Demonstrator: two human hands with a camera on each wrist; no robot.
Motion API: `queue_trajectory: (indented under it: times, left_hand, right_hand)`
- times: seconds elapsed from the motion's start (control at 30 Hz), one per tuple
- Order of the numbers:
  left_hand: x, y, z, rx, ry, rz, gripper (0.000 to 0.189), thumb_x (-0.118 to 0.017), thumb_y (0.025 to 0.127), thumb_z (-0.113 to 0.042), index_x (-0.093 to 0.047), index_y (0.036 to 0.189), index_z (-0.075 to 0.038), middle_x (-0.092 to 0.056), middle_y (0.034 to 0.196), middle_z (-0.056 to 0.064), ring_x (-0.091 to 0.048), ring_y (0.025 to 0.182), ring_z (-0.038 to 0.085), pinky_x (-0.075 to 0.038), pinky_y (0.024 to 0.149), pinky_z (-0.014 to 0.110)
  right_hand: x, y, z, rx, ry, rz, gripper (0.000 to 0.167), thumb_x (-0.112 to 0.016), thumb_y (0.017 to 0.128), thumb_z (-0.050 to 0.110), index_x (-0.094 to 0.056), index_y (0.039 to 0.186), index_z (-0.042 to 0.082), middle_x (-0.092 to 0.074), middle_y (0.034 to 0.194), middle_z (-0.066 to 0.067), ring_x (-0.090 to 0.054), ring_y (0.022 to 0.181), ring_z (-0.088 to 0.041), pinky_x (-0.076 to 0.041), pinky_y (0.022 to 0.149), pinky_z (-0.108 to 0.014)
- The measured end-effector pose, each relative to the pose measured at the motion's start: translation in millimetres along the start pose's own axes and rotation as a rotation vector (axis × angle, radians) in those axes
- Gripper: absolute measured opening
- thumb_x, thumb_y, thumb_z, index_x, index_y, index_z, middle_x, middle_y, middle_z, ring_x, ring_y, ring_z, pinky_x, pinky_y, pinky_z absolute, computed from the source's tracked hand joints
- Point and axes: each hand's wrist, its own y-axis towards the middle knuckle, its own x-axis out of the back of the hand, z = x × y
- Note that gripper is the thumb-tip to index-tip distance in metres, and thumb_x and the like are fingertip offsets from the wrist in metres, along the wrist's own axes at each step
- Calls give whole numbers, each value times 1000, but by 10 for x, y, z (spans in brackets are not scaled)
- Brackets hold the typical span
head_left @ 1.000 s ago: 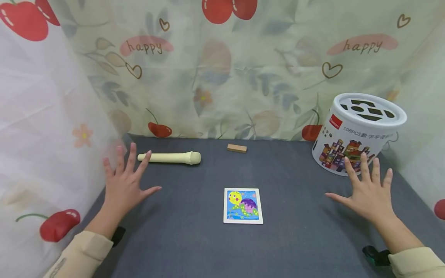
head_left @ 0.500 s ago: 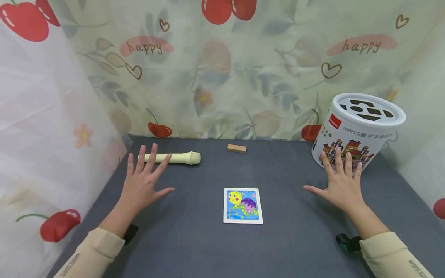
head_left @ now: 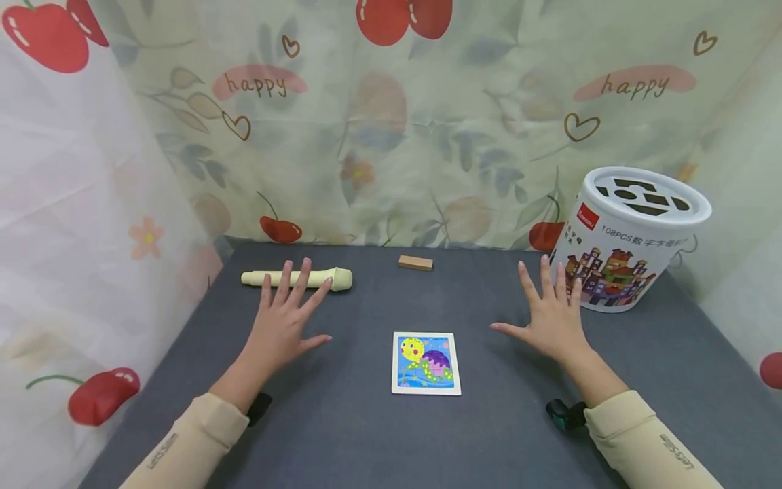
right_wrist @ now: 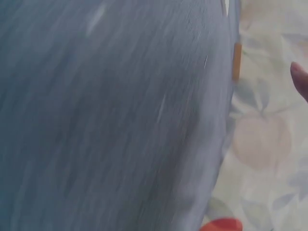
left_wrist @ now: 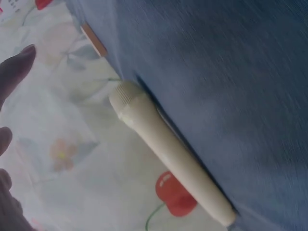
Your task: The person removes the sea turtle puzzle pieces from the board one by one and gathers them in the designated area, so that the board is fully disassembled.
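Fingers spread and holding nothing, my left hand (head_left: pixel 282 326) hovers over the table in front of a cream toy microphone (head_left: pixel 332 279); its fingertips overlap the microphone in the head view. The microphone (left_wrist: pixel 166 149) shows whole in the left wrist view. My right hand (head_left: pixel 552 322), likewise spread and without anything in it, is left of and in front of a white bucket (head_left: pixel 623 251) with a building-block picture. Between the hands a square picture puzzle (head_left: pixel 425 363) of a turtle lies flat in a white frame. Only a fingertip (right_wrist: pixel 301 81) of the right hand shows in the right wrist view.
A small wooden block (head_left: pixel 415 263) lies near the back edge of the dark grey table (head_left: pixel 421 441). Printed fabric (head_left: pixel 415 136) hangs behind the table and along both sides. The bucket's lid (head_left: pixel 647 197) has several shaped holes.
Both hands have moved inward toward the puzzle, the left one to the right and the right one to the left. Their fingers stay spread. The objects on the table have not moved.
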Motion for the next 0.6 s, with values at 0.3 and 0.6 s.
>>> queue_trajectory:
  times: [0.3, 0.6]
  left_hand:
    - [-114, 145, -267, -48, -212, 214, 92, -80, 68, -43, -35, 145, -21, -9, 157, 15, -9, 143, 39, -14, 108, 66]
    - [-118, 294, -587, -91, -429, 492, 81, -79, 72, -35, -41, 142, -23, -13, 157, 13, -9, 144, 36, -10, 111, 63]
  right_hand:
    - [-192, 179, 503, 29, 78, 87, 120, -71, 65, 65, 2, 151, 24, 8, 156, -19, 10, 142, -42, 4, 109, -66]
    - [-290, 279, 915, 82, 231, 241, 106, -75, 70, 52, -21, 149, 7, -16, 154, -22, -9, 141, -45, -9, 111, -63]
